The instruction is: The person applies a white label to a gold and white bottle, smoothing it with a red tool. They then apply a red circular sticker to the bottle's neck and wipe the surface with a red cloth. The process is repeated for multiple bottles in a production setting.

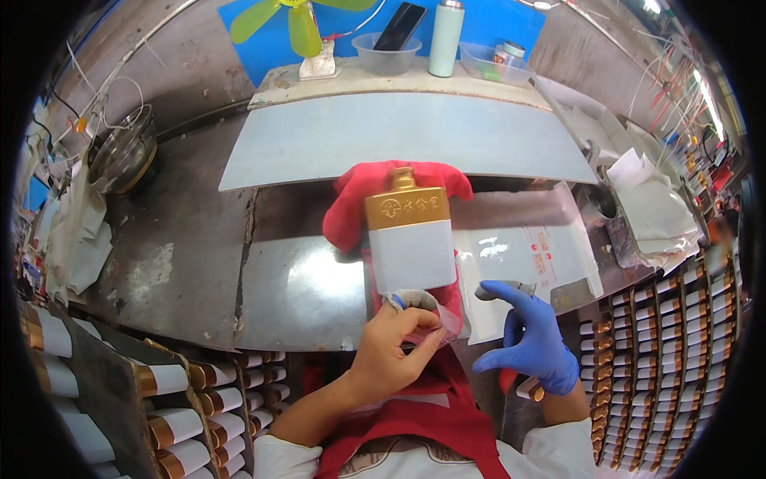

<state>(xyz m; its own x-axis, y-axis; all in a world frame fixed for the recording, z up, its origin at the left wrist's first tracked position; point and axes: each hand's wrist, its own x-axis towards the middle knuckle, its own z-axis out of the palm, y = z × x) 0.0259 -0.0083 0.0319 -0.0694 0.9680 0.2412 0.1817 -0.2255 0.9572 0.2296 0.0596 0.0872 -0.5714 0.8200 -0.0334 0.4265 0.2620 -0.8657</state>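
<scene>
A flat rectangular bottle (411, 247), white below with a gold shoulder and neck, lies on a red cloth (345, 217) in front of me. Just below its base is my left hand (393, 343), bare except for a grey cover on one finger. Its thumb and fingertips are pinched on a small piece of thin see-through film (451, 322). My right hand (531, 335), in a blue glove with a grey fingertip cover, is to the right of the bottle. Thumb and index finger are spread apart, with nothing between them.
A clear sheet with small red prints (538, 259) lies right of the bottle. Behind stands a pale board (399, 136), then a green fan, plastic tubs, a phone and a flask (446, 40). Racks of white-and-gold bottles (662, 359) flank me on both sides. A metal bowl (128, 152) sits far left.
</scene>
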